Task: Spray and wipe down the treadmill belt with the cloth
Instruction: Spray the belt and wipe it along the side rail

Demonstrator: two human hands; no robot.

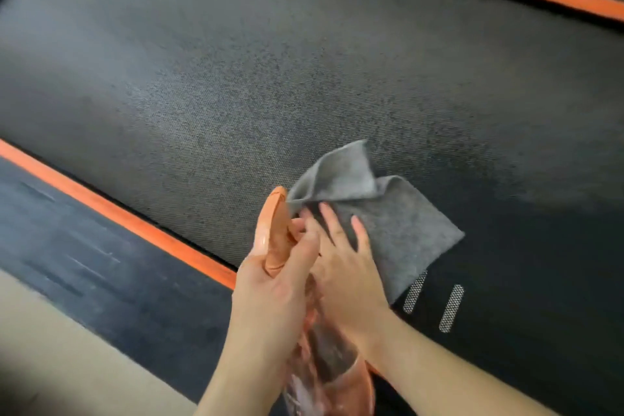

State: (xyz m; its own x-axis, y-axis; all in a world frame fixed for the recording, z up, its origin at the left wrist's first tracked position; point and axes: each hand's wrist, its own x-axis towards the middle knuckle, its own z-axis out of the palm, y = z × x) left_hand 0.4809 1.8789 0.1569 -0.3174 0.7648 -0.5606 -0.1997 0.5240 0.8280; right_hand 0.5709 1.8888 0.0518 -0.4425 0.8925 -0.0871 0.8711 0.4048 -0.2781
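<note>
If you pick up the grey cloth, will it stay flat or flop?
Probably flop: the grey cloth already folds and curls up at its far corner. It likely weighs little, being thin. Pushed, it may bunch on the rough treadmill belt.

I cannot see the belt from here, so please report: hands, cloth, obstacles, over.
Left hand grips spray bottle. Right hand flat on grey cloth, cloth on treadmill belt, one corner folded up. No obstacle on visible belt.
</note>
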